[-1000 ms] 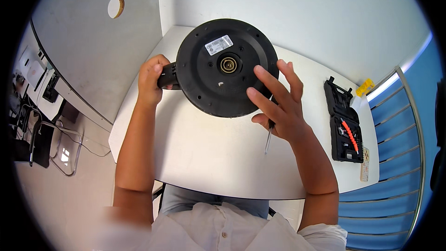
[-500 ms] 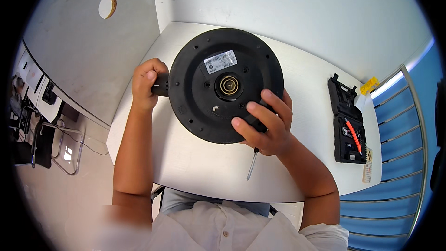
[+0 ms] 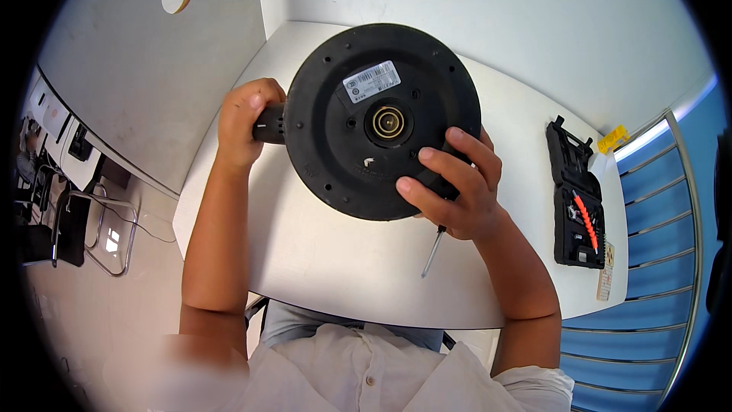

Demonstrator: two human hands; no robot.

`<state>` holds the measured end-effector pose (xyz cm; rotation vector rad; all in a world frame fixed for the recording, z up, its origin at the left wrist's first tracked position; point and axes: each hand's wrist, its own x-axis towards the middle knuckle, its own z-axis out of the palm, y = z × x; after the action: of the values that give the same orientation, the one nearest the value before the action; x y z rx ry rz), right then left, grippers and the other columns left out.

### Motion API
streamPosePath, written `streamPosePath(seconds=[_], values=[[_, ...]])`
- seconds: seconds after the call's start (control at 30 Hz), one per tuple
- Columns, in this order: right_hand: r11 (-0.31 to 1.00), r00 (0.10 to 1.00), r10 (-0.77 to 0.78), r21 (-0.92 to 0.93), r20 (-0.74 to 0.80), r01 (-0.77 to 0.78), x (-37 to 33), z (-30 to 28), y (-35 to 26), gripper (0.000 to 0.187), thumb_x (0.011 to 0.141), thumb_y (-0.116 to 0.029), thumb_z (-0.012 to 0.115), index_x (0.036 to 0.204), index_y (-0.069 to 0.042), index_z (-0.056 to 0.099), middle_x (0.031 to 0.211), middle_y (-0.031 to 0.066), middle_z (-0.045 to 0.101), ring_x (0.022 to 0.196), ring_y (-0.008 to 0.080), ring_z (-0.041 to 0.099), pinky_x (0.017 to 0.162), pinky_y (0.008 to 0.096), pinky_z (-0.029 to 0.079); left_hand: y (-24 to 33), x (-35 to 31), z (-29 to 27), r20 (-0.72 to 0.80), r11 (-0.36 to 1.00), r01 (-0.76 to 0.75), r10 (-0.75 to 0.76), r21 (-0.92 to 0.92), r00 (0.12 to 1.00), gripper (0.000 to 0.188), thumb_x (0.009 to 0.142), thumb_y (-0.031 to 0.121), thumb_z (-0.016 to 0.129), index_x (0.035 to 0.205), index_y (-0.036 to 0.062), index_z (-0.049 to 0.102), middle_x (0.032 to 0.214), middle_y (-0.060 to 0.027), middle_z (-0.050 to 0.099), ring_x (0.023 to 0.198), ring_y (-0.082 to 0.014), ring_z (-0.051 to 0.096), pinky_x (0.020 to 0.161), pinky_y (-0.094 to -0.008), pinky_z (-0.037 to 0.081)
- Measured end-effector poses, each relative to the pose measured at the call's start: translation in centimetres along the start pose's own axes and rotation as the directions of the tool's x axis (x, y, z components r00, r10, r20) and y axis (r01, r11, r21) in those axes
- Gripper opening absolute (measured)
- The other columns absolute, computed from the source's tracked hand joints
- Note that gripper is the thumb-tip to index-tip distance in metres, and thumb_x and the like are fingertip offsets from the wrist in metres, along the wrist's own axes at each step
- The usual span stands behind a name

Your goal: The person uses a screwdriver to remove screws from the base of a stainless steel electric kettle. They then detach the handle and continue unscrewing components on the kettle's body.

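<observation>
Black appliance (image 3: 362, 141) occupies closed left grip (image 3: 250, 118) and, with screwdriver (image 3: 434, 252), curled right grip (image 3: 461, 189); open toolcase (image 3: 567, 177) contains red rod (image 3: 585, 220).

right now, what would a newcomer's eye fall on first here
First comes the big black disc with gold-coloured rings near its centre, raised over the white table between the left hand on its black handle and the right hand, which also holds a screwdriver. Then comes the orange-red rod in the open black case, toward the table's right edge.
</observation>
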<state>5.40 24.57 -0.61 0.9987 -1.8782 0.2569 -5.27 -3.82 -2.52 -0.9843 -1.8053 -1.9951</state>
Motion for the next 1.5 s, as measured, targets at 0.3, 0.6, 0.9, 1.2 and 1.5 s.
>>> streamPosePath(seconds=[0.3,0.6,0.9,1.2,1.5], values=[[1.000,0.999,-0.004,0.011,-0.049,0.004,-0.2,0.2,-0.3,0.015,0.089,-0.037,0.060,0.104,-0.039,0.062,0.113,-0.0024,0.050,0.123,0.0209,0.040,0.108,0.0478,0.036,0.6,0.2,-0.2,0.026,1.000,-0.022,0.022,-0.002,0.999,0.044,0.087,0.039,0.047,0.063,0.0021,0.046,0.064,-0.0084,0.049,0.063,-0.0172,0.045,0.060,-0.0300,0.034],[0.990,0.995,-0.040,-0.141,-0.089,0.028,-0.8,0.4,-1.6,0.019,0.095,-0.049,0.047,0.101,-0.039,0.061,0.107,-0.0065,0.052,0.116,0.0177,0.044,0.102,0.0485,0.035,0.2,0.1,-0.5,0.027,0.999,0.007,-0.006,-0.036,1.000,0.045,0.085,0.042,0.051,0.062,0.0025,0.047,0.063,-0.0079,0.051,0.061,-0.0151,0.044,0.059,-0.0289,0.035],[0.995,0.994,-0.040,-0.100,-0.102,0.030,-0.9,0.2,-1.9,0.030,0.097,-0.052,0.038,0.100,-0.035,0.063,0.103,-0.0067,0.054,0.113,0.0159,0.045,0.097,0.0478,0.034,0.2,0.1,-0.4,0.050,1.000,-0.013,0.014,-0.028,0.999,0.044,0.084,0.041,0.052,0.062,0.0033,0.048,0.063,-0.0078,0.051,0.060,-0.0150,0.046,0.058,-0.0280,0.035],[0.901,0.942,0.329,0.318,-0.063,-0.294,2.6,-3.2,-2.9,0.028,0.080,-0.006,0.062,0.107,-0.012,0.066,0.091,0.0052,0.057,0.079,0.0188,0.051,0.081,0.0379,0.038,0.5,0.2,-0.2,0.073,0.999,-0.034,0.036,-0.032,0.997,0.042,0.084,0.040,0.053,0.063,0.0037,0.047,0.063,-0.0069,0.051,0.061,-0.0148,0.046,0.057,-0.0278,0.036],[0.899,0.904,0.427,0.117,-0.029,-0.421,4.0,-3.2,-0.6,0.040,0.090,-0.010,0.057,0.130,-0.012,0.056,0.126,0.0136,0.047,0.110,0.0273,0.048,0.087,0.0356,0.043,1.0,0.1,0.3,0.051,1.000,-0.009,0.010,-0.022,0.999,0.042,0.086,0.037,0.055,0.062,0.0031,0.048,0.064,-0.0058,0.052,0.061,-0.0126,0.045,0.057,-0.0269,0.035]])
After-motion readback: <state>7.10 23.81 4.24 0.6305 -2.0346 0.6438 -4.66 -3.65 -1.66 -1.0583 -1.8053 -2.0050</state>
